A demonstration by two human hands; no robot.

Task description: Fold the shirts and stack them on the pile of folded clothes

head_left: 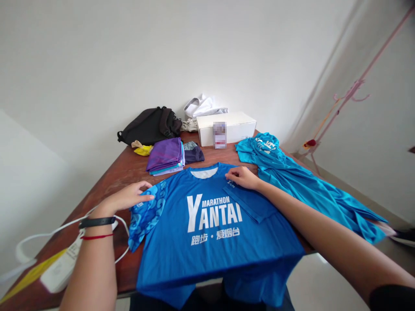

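A blue T-shirt [214, 259] with large white "Marathon Yantai" lettering lies front up on the table, its hem hanging over the near edge. Its patterned left-side sleeve [155, 207] is spread outward, while the other sleeve [249, 207] is folded inward over the chest. At the outspread sleeve, my left hand [129, 196] touches the cloth with thumb and fingers apart. My right hand [244, 177] is closed at the folded sleeve near the shoulder, its curled fingers pressed together on the shirt cloth.
Behind the shirt are folded purple clothes [164, 154], dark folded cloth [194, 153], a black backpack [149, 125] and a white box [236, 125]. Turquoise garments [292, 181] drape along the right edge. A white power strip [61, 265] with cords lies at left. A pink coat stand [355, 88] stands right.
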